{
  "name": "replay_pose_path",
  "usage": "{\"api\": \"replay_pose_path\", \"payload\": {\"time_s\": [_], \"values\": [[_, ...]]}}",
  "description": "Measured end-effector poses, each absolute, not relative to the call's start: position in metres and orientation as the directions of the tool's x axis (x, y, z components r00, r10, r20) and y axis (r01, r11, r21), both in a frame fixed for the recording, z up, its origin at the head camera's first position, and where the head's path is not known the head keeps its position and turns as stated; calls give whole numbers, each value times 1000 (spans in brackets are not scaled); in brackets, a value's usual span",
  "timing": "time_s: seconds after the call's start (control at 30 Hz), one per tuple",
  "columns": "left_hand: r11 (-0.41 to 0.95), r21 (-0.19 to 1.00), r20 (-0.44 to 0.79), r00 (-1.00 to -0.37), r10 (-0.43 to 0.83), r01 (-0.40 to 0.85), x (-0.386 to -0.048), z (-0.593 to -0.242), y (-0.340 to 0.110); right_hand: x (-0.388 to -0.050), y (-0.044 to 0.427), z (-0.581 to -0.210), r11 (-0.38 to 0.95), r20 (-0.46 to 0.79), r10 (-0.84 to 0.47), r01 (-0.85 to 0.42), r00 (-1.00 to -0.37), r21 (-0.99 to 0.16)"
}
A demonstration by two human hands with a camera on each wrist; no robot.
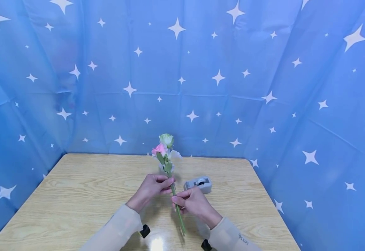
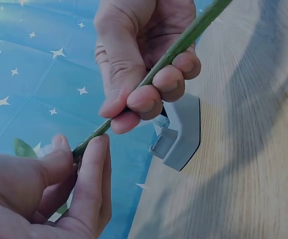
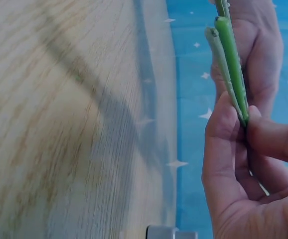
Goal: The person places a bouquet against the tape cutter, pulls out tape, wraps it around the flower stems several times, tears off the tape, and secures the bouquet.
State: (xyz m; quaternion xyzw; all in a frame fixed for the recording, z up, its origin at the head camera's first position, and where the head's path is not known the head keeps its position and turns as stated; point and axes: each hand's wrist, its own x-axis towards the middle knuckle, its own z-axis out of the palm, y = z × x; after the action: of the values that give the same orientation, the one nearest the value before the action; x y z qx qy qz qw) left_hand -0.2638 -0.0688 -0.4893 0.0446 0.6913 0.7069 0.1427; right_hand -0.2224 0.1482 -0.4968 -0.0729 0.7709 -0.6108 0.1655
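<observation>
A small bunch of flowers is held upright, slightly tilted, over the table: a pale green rose (image 1: 166, 140), a pink rose (image 1: 159, 150) and a white flower (image 1: 174, 154). My left hand (image 1: 152, 188) pinches the green stems just below the leaves (image 1: 168, 167). Lower down, my right hand (image 1: 198, 204) grips the same stems (image 1: 180, 220) between thumb and curled fingers. Cut stem ends (image 3: 222, 35) stick out past the right hand in the right wrist view. Just beyond the right hand, a grey tape dispenser (image 1: 205, 187) stands on the table.
The wood-grain table (image 1: 107, 184) reaches back to a blue star-patterned curtain (image 1: 157, 69), which hangs behind it and along both sides. In the left wrist view the tape dispenser (image 2: 186, 132) appears behind the right hand.
</observation>
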Motion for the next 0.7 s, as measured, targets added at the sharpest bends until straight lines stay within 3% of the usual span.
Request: {"api": "replay_pose_path", "payload": {"time_s": [0.33,0.7], "values": [[-87,980,-148,-948,283,-179,-267,-498,-67,-222,149,-495,232,-188,-327,114,-926,-966],[-40,986,-149,-956,254,-165,-266,-497,-64,-222,155,-495,248,-209,-365,122,-907,-961]]}}
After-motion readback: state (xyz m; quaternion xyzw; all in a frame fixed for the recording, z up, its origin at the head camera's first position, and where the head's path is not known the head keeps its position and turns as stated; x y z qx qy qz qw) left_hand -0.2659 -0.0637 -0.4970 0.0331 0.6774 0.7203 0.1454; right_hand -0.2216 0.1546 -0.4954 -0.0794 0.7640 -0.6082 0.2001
